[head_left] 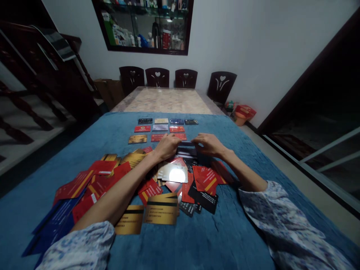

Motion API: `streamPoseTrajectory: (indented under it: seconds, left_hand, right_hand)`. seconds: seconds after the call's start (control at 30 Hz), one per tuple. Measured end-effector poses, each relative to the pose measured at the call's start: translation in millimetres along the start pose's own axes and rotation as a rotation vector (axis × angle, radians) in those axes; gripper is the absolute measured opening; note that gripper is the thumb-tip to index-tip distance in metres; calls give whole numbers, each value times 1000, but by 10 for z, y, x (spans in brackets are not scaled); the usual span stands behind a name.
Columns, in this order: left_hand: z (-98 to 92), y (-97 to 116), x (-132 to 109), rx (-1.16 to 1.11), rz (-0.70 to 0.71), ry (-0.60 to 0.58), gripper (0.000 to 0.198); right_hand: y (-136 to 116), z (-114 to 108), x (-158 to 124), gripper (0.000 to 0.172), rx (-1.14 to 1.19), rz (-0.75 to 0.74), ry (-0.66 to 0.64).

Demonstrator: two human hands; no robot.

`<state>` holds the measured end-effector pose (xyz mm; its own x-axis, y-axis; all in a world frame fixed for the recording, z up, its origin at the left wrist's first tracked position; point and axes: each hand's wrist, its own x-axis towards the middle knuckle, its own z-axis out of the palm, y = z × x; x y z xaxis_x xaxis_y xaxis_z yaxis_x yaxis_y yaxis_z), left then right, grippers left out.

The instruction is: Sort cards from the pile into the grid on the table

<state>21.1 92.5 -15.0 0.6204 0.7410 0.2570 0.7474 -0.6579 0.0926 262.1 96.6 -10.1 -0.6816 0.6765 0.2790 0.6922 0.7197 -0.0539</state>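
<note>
My left hand (168,146) and my right hand (208,144) pinch the two ends of a greyish card (186,151) with a dark stripe, held just above a loose heap. Whether it is one card or a thin stack I cannot tell. Below lie scattered cards: a shiny pale gold card (176,173) reflecting light, black cards (206,198), red cards (207,179) and gold cards (161,210). My left forearm crosses over more red cards (74,184) and blue cards (54,217), hiding part of them.
Beyond my hands, small card stacks stand in rows: red stacks (157,137), a gold stack (137,139), a pale purple one (160,128) and dark ones (145,121). A blue cloth (230,232) covers the near table. Chairs (186,78) line the far end.
</note>
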Motion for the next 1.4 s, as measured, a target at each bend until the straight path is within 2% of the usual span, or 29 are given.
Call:
streamPoseTrajectory:
  seconds: [0.13,0.5,0.77,1.1,1.4]
  left_hand:
    - [2,-6,7,-50,-42,23,28]
    - [82,-35,1,-158,-80,84,47]
    - [80,-7,-7,-108,-113,63,37]
    - [21,95,-34,47,-140,-38,34]
    - [37,96,-39,26,-180,-57,34]
  right_hand:
    - [7,19,3,30,12,36,5]
    - [-25,103,1,37,9,113,-10]
    - [-60,126,13,40,-39,181,-35]
    - [-78,225,19,61,-25,197,-96]
    - [-72,308,50,58,33,226,-57]
